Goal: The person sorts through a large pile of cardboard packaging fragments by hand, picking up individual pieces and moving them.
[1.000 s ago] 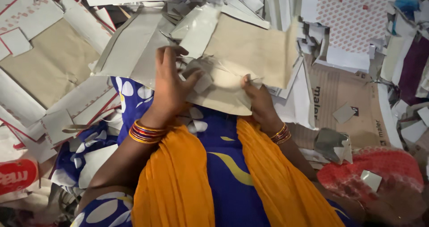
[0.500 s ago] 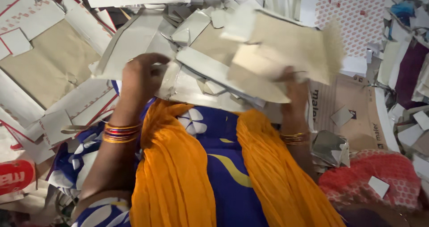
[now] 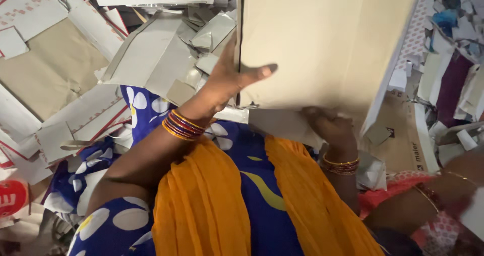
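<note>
Holding up a big tan cardboard sheet [image 3: 322, 44] that fills the upper middle of the frame, the left hand [image 3: 227, 79] grips its left edge, thumb lying across the front. Lower down, the right hand [image 3: 330, 127] is closed on the sheet's bottom edge along with a grey-white card piece [image 3: 277, 122]. Loads of cardboard offcuts [image 3: 151, 59] are piled across the upper left. Another person's arm [image 3: 428, 195] shows at lower right.

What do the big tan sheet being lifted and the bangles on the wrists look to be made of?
The tan sheet looks like matte cardboard: flat, stiff, with a thin straight edge. The bangles look like glossy metal or glass, red and gold with small highlights; which one is unclear.
</note>
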